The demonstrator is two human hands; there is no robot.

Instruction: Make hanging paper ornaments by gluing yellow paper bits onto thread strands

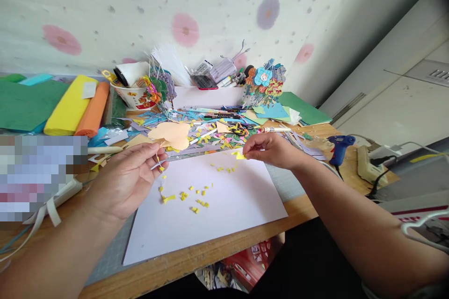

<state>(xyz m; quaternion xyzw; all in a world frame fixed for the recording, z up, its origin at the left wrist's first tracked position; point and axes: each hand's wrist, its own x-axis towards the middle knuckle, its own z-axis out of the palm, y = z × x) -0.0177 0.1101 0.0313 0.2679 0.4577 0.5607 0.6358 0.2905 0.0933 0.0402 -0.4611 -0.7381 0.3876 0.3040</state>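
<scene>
My left hand point(131, 173) pinches a peach paper cut-out point(170, 134) with a wavy, petal-like edge between thumb and fingers. Below those fingers a thin pale strip with small yellow bits point(161, 168) dangles toward the paper. My right hand point(268, 148) is closed in a pinch on a small yellow paper piece point(239, 154), held above the far right part of a white sheet point(224, 224). Several yellow paper scraps point(184, 195) lie scattered on the sheet, between and below the two hands. A grey-green cutting mat point(114, 245) shows under the sheet.
Coloured paper offcuts point(217, 138) heap behind the sheet. A paper tub point(131, 98) and bunches of paper flowers point(264, 79) stand at the back. Yellow point(72, 105) and orange rolls point(93, 110) lie left. A blue glue gun point(339, 147) and power strip point(370, 166) sit right.
</scene>
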